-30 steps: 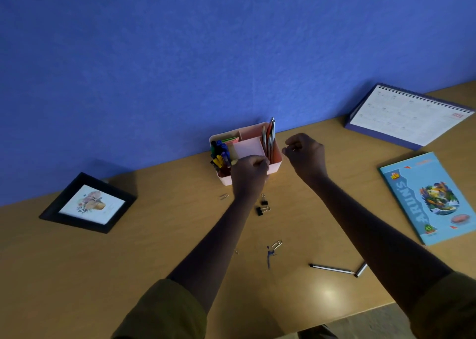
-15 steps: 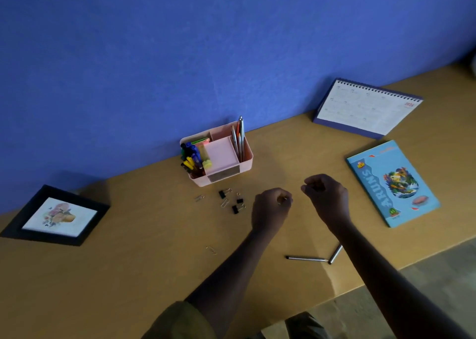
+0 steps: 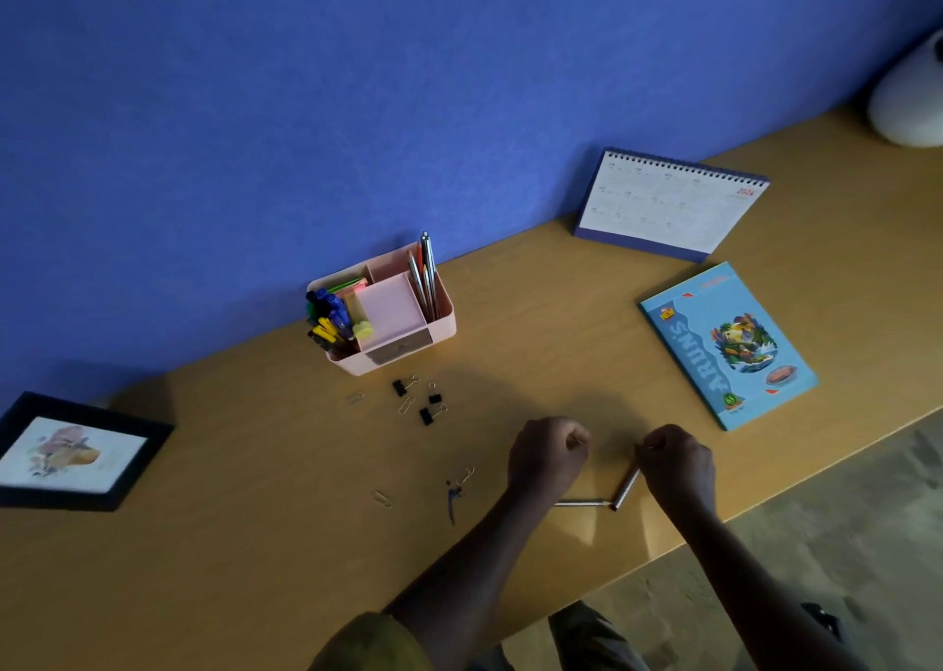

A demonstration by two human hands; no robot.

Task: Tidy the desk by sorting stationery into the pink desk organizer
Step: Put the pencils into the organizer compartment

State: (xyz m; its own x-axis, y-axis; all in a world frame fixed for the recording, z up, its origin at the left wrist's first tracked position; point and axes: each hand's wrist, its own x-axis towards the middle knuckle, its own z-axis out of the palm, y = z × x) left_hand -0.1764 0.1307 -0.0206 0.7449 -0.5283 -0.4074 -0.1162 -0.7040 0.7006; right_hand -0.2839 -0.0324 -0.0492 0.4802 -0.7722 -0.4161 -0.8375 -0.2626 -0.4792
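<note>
Far off to the left of my hands lies a framed picture (image 3: 76, 453), no part of this job. Nearer, left of my left hand (image 3: 548, 458), paper clips (image 3: 381, 498) lie loose, and beyond them black binder clips (image 3: 426, 415) sit just in front of the pink desk organizer (image 3: 388, 313), which stands well ahead and leftward of both hands. My left hand is curled into a loose fist; whether it grips anything I cannot tell. Just below it, a slim silver pen (image 3: 581, 503) lies crosswise, running left to right between my wrists. Its right end meets a second pen (image 3: 625, 489), angled up toward my right hand (image 3: 676, 466), which is clenched right over that pen's upper end, seemingly pinching it. My right hand is nearer this one.
</note>
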